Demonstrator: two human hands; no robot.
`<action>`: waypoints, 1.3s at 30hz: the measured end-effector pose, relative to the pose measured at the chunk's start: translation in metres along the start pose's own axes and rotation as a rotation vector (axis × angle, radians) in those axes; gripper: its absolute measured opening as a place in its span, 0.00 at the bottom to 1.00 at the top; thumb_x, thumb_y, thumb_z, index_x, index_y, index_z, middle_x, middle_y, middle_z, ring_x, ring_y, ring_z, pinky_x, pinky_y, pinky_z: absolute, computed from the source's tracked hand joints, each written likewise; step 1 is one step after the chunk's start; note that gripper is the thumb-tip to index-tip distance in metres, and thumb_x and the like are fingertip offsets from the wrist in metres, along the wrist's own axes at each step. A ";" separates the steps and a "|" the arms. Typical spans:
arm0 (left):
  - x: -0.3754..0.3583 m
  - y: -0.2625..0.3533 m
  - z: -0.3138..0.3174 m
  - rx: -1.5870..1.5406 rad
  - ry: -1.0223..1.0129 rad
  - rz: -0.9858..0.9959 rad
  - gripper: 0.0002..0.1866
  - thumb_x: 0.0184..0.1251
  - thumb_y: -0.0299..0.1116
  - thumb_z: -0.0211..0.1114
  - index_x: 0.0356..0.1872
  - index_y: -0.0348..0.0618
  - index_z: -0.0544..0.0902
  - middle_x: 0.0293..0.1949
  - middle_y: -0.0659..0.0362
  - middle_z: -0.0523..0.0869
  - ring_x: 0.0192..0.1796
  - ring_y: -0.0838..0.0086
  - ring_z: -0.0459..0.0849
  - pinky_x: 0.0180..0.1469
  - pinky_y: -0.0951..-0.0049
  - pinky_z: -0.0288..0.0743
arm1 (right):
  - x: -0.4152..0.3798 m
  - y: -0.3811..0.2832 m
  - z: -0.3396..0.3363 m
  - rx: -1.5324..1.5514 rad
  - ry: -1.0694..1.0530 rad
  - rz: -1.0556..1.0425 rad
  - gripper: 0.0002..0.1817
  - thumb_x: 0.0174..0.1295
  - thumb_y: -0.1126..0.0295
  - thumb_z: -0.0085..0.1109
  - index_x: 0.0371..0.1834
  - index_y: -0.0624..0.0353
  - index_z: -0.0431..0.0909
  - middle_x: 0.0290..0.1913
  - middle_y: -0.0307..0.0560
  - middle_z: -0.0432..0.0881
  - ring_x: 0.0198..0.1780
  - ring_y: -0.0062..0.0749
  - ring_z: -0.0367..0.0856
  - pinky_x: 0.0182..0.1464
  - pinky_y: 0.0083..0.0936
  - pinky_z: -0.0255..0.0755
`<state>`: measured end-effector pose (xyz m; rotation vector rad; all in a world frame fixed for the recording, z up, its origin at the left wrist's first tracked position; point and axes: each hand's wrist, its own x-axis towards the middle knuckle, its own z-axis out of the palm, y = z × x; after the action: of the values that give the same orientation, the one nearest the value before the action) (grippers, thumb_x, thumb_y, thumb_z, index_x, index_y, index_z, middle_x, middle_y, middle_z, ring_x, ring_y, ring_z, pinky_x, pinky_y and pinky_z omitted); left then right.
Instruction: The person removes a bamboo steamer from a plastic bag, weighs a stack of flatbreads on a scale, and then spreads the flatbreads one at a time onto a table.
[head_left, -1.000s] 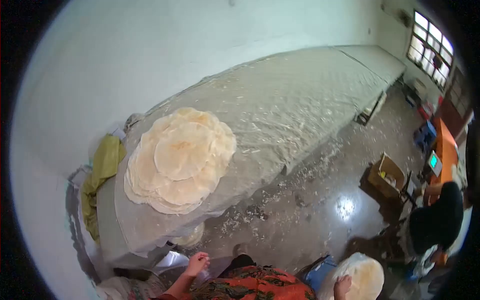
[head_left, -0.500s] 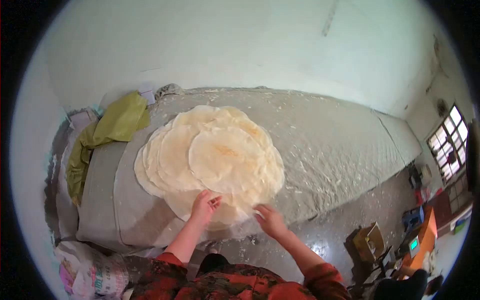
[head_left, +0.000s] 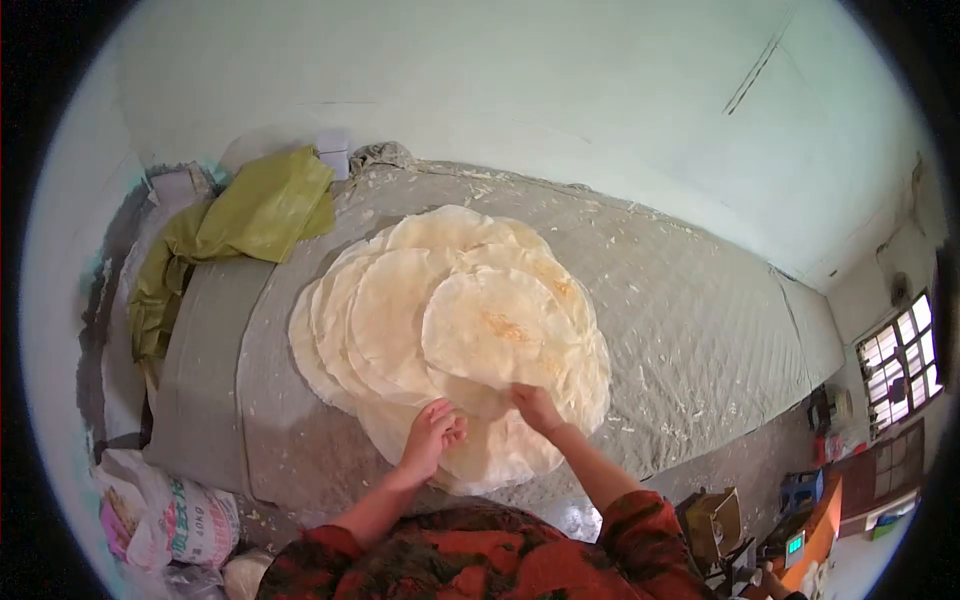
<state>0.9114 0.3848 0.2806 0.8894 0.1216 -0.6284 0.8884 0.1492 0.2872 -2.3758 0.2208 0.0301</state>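
Note:
Thin round flatbreads (head_left: 400, 310) lie overlapping in a wide heap on the cloth-covered surface (head_left: 690, 320). Near the middle of the heap, a round sheet with brown marks (head_left: 490, 320) lies on top. My right hand (head_left: 536, 408) pinches the lower right edge of this sheet, its fingers closed. To the left, my left hand (head_left: 435, 432) hovers over the lower part of the heap with its fingers curled and slightly apart, and nothing shows in it.
A folded yellow-green sack (head_left: 265, 205) lies at the back left beside a small white box (head_left: 333, 155). Printed white bags (head_left: 185, 520) stand at the lower left. At the lower right are a cardboard box (head_left: 715, 525) and a device with a lit display (head_left: 796, 545).
My right hand has moved up and left onto the top sheet's edge and closed on it. My left hand has shifted slightly right and down in view. The camera view has also shifted.

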 end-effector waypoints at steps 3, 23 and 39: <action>0.017 0.000 0.000 0.078 -0.031 -0.157 0.10 0.64 0.29 0.52 0.44 0.37 0.70 0.44 0.52 0.76 0.41 0.65 0.80 0.43 0.71 0.76 | 0.039 0.030 -0.014 -0.020 0.067 -0.045 0.09 0.59 0.70 0.50 0.34 0.63 0.79 0.30 0.53 0.81 0.34 0.39 0.80 0.39 0.29 0.72; 0.070 -0.017 0.018 0.187 0.208 -0.122 0.04 0.58 0.30 0.57 0.28 0.41 0.76 0.21 0.59 0.79 0.20 0.76 0.76 0.21 0.77 0.70 | 0.010 -0.012 0.010 -0.247 0.218 -0.450 0.06 0.53 0.73 0.48 0.33 0.61 0.72 0.31 0.53 0.76 0.35 0.51 0.77 0.35 0.41 0.72; 0.118 0.025 0.031 -0.110 0.093 -0.074 0.07 0.61 0.29 0.55 0.38 0.40 0.72 0.36 0.56 0.76 0.41 0.64 0.79 0.45 0.63 0.76 | 0.130 -0.132 -0.273 -0.452 0.536 -0.202 0.09 0.54 0.69 0.52 0.33 0.60 0.80 0.30 0.59 0.79 0.34 0.55 0.78 0.37 0.40 0.72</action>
<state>1.0170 0.3184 0.2762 0.8105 0.2716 -0.6435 1.0272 0.0374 0.5645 -2.8004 0.2428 -0.7288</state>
